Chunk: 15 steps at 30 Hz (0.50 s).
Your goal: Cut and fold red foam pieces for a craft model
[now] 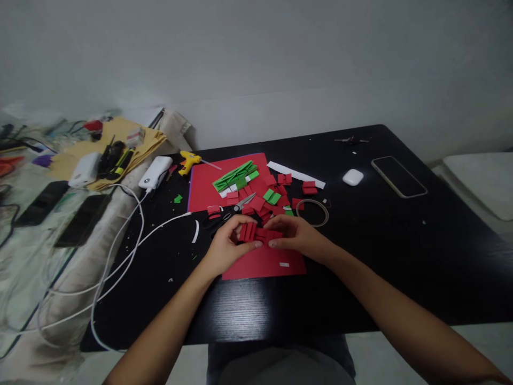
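Observation:
Both my hands hold folded red paper pieces (260,235) between them, above a red sheet of paper (264,264). My left hand (231,243) pinches the left end, thumb in front. At the right end, my right hand (298,238) is closed with its thumb and fingers on the paper. Just beyond my hands lies a pile of folded red pieces (258,203), with a green folded piece (272,197) on top. Scissors (234,211) with black handles lie by my left hand, partly hidden. Pleated green paper (236,175) rests behind the pile.
A yellow glue gun (188,162) lies back left, near a white power bank (155,172) with a looping white cable (140,224). To the right are a tape ring (320,214), a white earbud case (353,177) and a phone (399,176). A white paper strip (296,175) lies behind.

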Tool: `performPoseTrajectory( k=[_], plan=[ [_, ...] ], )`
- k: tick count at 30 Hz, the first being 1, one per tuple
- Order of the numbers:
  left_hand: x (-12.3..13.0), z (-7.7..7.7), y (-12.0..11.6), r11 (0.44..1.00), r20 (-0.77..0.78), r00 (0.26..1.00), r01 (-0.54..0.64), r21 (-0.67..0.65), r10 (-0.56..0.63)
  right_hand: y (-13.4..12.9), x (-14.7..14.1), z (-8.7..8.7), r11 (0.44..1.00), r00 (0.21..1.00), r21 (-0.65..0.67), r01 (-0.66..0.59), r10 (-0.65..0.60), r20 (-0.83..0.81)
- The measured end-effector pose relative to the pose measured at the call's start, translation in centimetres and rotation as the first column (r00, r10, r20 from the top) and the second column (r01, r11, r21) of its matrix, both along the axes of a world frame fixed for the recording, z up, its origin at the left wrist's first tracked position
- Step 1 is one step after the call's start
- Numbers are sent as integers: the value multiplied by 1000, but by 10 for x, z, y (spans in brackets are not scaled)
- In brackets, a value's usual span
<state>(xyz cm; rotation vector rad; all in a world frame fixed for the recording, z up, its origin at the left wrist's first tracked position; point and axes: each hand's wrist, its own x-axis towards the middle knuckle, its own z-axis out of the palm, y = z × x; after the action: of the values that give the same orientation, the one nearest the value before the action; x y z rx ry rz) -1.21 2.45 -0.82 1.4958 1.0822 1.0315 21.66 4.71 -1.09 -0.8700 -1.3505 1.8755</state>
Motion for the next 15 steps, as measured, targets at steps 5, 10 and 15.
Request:
performPoseTrajectory(
  k=[5,10,15],
  plan=[
    [0,4,-2,993,-13,994,104,-64,-105,1,-1,-2,994,994,-33,100,-99,41],
    [-2,5,-5,968,49,981,195,-160,-190,3,-2,-6,980,978,-30,196,-194,74],
    [-3,3,-5,965,90,971,232,-126,-222,3,-4,-9,973,970,26,228,-229,86]
  ],
)
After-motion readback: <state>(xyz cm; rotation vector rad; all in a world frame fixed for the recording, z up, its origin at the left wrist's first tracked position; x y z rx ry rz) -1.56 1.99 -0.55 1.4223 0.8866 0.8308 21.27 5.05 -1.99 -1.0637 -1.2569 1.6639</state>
